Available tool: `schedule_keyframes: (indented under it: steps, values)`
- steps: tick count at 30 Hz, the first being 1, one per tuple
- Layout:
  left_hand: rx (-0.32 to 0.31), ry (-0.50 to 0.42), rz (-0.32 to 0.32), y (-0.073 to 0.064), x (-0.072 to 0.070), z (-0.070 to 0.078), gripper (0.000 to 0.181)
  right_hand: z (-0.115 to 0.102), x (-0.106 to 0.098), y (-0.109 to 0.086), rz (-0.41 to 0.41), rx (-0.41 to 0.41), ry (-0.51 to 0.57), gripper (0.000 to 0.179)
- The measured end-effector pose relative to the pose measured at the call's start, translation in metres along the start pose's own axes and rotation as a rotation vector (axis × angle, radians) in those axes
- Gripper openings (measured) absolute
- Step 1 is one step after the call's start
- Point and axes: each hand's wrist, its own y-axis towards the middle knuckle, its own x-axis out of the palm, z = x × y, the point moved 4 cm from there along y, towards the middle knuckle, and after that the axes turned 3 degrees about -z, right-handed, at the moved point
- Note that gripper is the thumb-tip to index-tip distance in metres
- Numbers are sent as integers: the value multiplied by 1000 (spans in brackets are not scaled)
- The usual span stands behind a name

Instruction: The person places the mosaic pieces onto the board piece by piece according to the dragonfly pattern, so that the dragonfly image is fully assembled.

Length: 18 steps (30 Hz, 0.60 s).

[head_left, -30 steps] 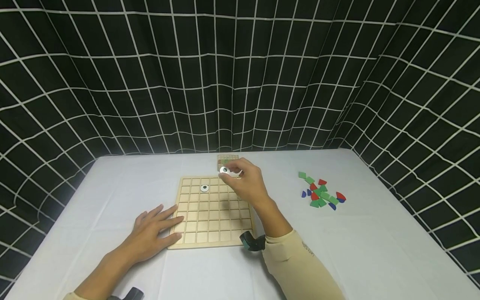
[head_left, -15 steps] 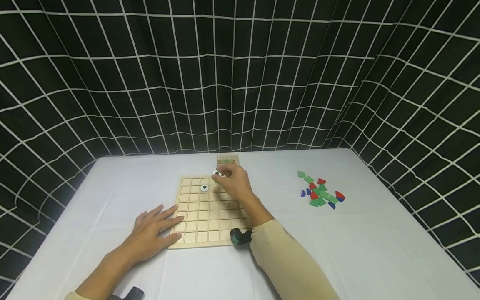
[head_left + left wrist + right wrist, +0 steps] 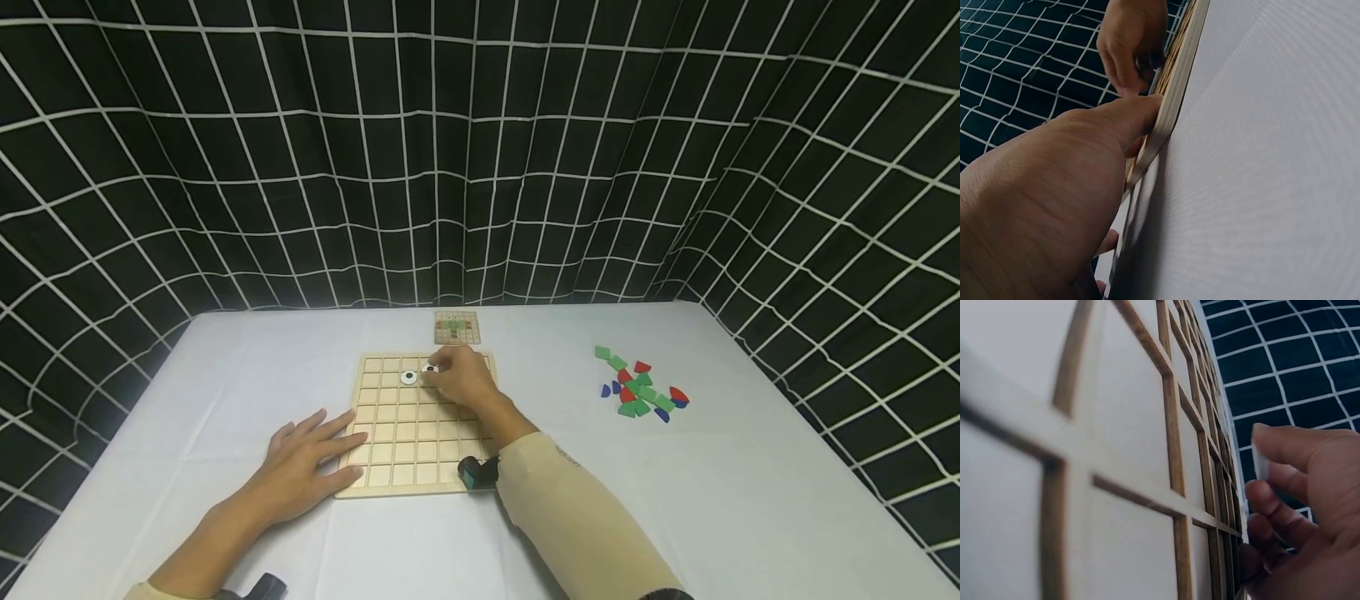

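Note:
A wooden board with square cells (image 3: 397, 429) lies flat on the white table. One white disc with a black dot (image 3: 408, 377) sits in a cell near the board's far edge. Just right of it, my right hand (image 3: 465, 379) pinches a second white disc (image 3: 428, 368) between thumb and fingers, at or just over the board. In the right wrist view this disc (image 3: 1261, 464) shows edge-on and white. My left hand (image 3: 303, 467) lies with fingers spread, its fingertips resting on the board's left edge; the left wrist view shows the thumb (image 3: 1141, 115) against that rim.
Behind the board lies a small card with a printed grid picture (image 3: 457, 327). To the right, several loose green (image 3: 647, 393), red (image 3: 678, 395) and blue (image 3: 662, 414) flat pieces lie in a cluster. A dark curtain with white grid lines (image 3: 465, 167) surrounds the table.
My right hand has moved left and down with the disc, from above the board's far edge to beside the first disc. The small card is now uncovered. My left hand has stayed put.

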Motion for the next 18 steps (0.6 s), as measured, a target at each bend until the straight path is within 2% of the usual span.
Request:
schedule_keyframes:
  steps: [12,18]
  values:
    - [0,0,4,0,0,0,46,1,8,4,-51,-7,-156,27]
    - [2,-3,8,0,1,0,46,1,7,4,-75,-9,-165,32]
